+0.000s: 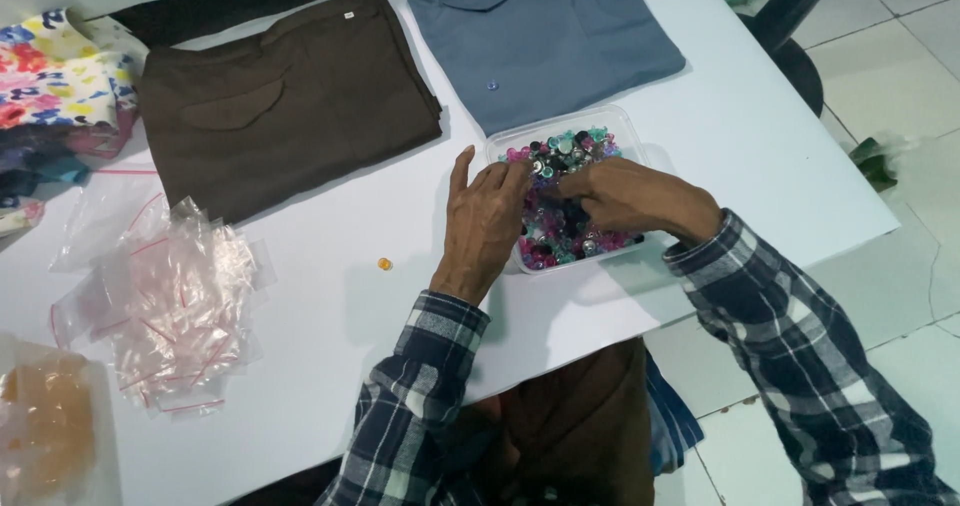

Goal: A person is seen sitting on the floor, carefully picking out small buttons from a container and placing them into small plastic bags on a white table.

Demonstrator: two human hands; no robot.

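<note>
Both hands sift glossy round beads in clear tray.

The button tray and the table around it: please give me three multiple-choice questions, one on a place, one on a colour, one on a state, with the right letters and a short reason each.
1. Where does the clear tray of mixed buttons stand?
A. on the brown garment
B. on the white table, below the blue shirt
C. on the floor

2. What colour is the single small bead lying alone on the table?
A. orange
B. green
C. black

3. What are the two hands doing?
A. folding cloth
B. resting flat, apart
C. reaching with fingers into the tray

Answers:
1 B, the tray sits just under the blue shirt.
2 A, it shows orange on white.
3 C, the left hand and right hand meet over the buttons.
</note>
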